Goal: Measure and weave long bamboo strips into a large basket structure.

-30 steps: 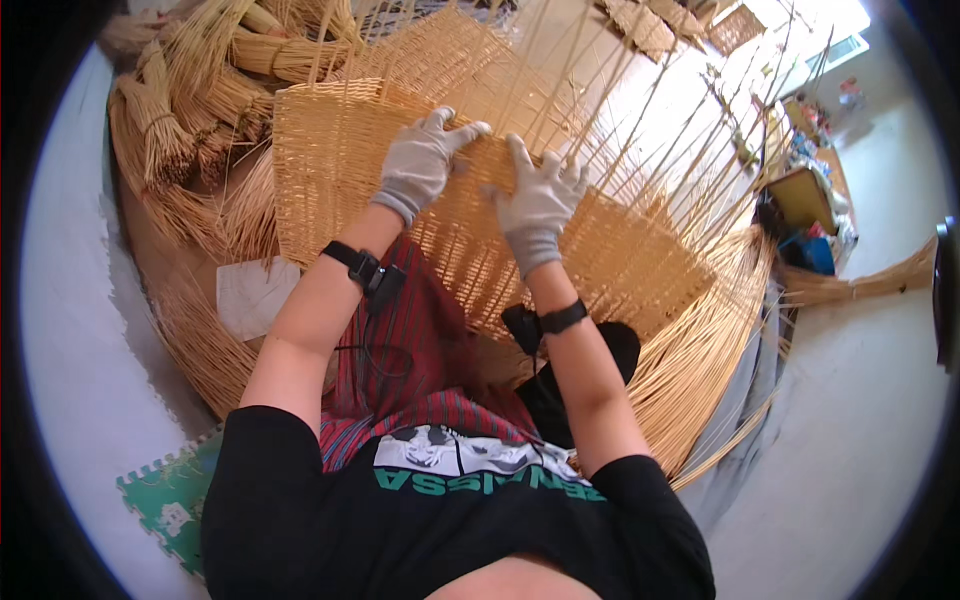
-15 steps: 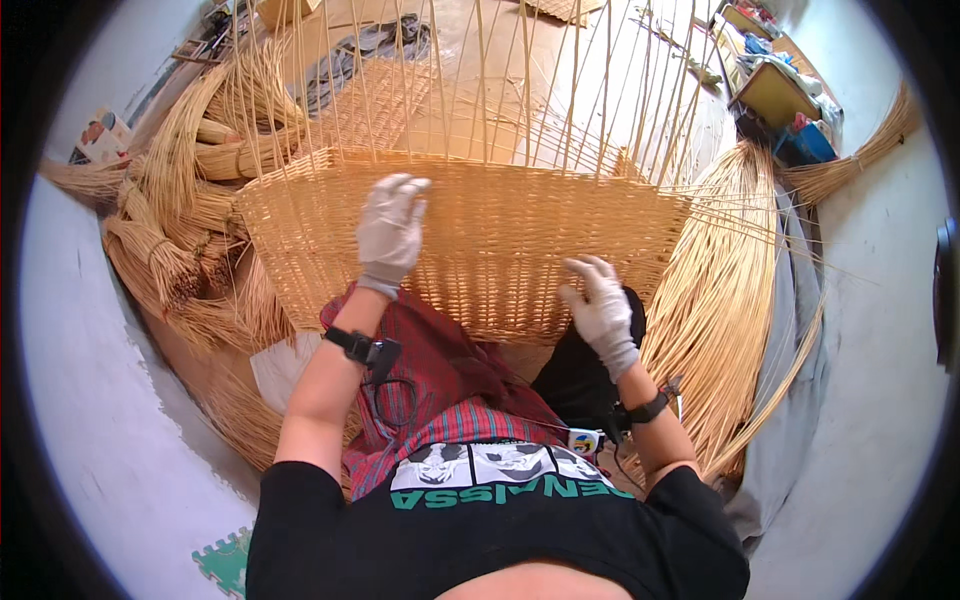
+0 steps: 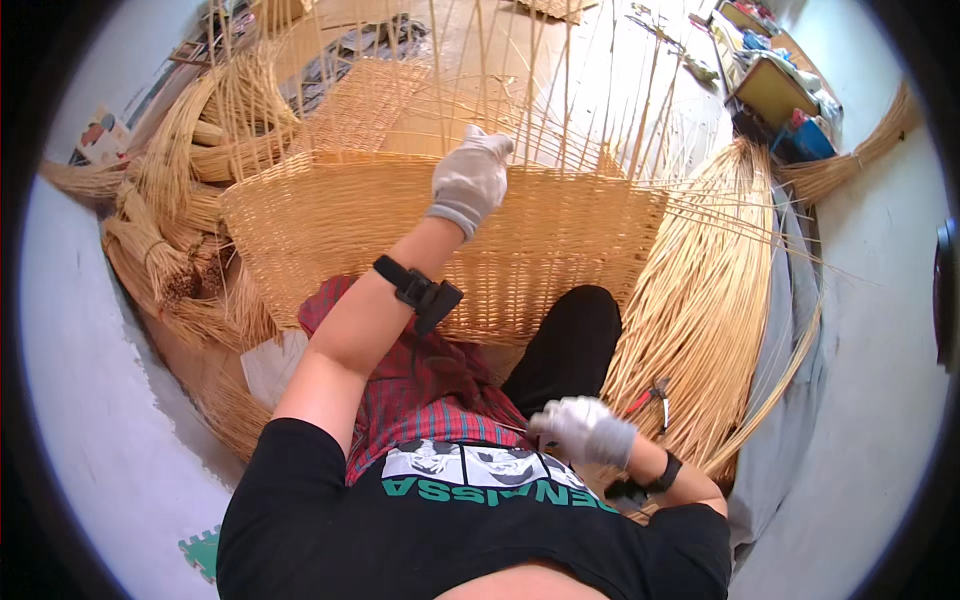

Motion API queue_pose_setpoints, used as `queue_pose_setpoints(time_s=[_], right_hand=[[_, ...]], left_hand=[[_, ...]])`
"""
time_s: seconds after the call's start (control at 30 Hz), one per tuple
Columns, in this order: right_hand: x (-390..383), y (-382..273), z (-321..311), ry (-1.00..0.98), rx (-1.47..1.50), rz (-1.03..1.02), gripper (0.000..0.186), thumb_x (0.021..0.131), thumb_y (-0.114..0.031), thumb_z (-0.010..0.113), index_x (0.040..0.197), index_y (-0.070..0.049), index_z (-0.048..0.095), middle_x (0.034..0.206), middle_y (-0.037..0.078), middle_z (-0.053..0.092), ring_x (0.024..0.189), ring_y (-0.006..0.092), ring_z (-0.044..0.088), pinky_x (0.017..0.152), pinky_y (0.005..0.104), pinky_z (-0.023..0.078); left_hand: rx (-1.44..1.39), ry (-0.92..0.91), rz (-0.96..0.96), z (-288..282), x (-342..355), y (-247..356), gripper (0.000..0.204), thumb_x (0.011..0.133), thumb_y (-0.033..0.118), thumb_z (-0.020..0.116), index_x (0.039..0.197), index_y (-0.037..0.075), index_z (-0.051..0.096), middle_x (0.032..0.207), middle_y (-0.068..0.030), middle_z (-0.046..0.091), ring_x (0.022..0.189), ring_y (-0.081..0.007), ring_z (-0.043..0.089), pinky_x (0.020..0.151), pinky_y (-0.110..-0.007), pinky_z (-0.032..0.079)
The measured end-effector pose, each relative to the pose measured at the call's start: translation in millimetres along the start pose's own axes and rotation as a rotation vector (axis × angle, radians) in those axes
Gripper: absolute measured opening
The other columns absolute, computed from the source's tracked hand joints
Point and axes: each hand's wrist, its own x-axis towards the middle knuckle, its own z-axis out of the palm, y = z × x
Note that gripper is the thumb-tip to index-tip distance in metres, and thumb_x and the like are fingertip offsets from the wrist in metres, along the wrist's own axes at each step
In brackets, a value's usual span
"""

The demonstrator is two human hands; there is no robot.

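Observation:
A broad panel of woven wicker stands tilted across my knees, with thin upright stakes rising from its top edge. My left hand, in a pale glove, is at the middle of that edge among the stakes. Its fingers are closed, and what they hold, if anything, is hidden. Down at my lap, my gloved right hand is curled in front of my shirt, slightly blurred. A thin straight rod runs up to its fingertips over the red plaid cloth; I cannot make out whether they grip it.
Long loose wicker strands spread at my right, with a red-handled tool lying on them. Bundled strands are piled at left. Beyond the panel lies another woven piece. A cluttered shelf stands far right.
My left hand has moved right and up to the panel's top edge, and its fingers have closed. My right hand has dropped from the panel to my lap. The panel has shifted slightly left.

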Motion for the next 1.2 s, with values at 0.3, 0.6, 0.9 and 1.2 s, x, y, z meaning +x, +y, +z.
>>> queue_pose_setpoints(time_s=[0.3, 0.6, 0.9, 1.2], right_hand=[[-17.7, -2.0, 92.8, 0.373, -0.1, 0.053, 0.034, 0.095, -0.032, 0.055, 0.127, -0.025, 0.063, 0.119, 0.006, 0.058, 0.11, 0.0275, 0.06, 0.083, 0.0405, 0.053], [-12.9, 12.0, 29.5, 0.214, 0.282, 0.016, 0.036, 0.084, -0.029, 0.073, 0.116, -0.014, 0.067, 0.106, 0.015, 0.065, 0.103, 0.0346, 0.065, 0.085, 0.0447, 0.057], [35.9, 47.0, -78.3, 0.94, 1.32, -0.077, 0.04, 0.094, -0.016, 0.067, 0.129, -0.003, 0.051, 0.112, 0.008, 0.06, 0.102, 0.0165, 0.059, 0.094, 0.0346, 0.049], [145.2, 48.2, -104.6, 1.258, 0.728, 0.035, 0.031, 0.092, -0.018, 0.072, 0.116, 0.0, 0.063, 0.107, 0.014, 0.06, 0.097, 0.0256, 0.061, 0.092, 0.0373, 0.05]], left_hand=[[-0.731, -0.503, -0.486, 6.8, 10.5, -6.3, 0.029, 0.102, 0.018, 0.054, 0.128, 0.013, 0.066, 0.14, -0.0121, 0.062, 0.091, -0.0331, 0.07, 0.082, -0.04, 0.057], [-0.341, -0.283, -0.191, 16.9, 11.7, -25.7, 0.033, 0.102, 0.012, 0.055, 0.135, 0.014, 0.062, 0.115, -0.0109, 0.074, 0.083, -0.0211, 0.073, 0.067, -0.037, 0.057], [-0.334, -0.107, 0.073, 7.1, -21.1, -27.2, 0.045, 0.094, 0.007, 0.065, 0.137, 0.015, 0.059, 0.127, -0.0169, 0.064, 0.11, -0.0312, 0.068, 0.094, -0.038, 0.056], [0.481, -0.246, -0.086, 35.1, -164.2, -51.7, 0.078, 0.094, 0.014, 0.061, 0.16, 0.039, 0.029, 0.167, -0.0082, 0.028, 0.15, -0.0404, 0.032, 0.116, -0.067, 0.026]])
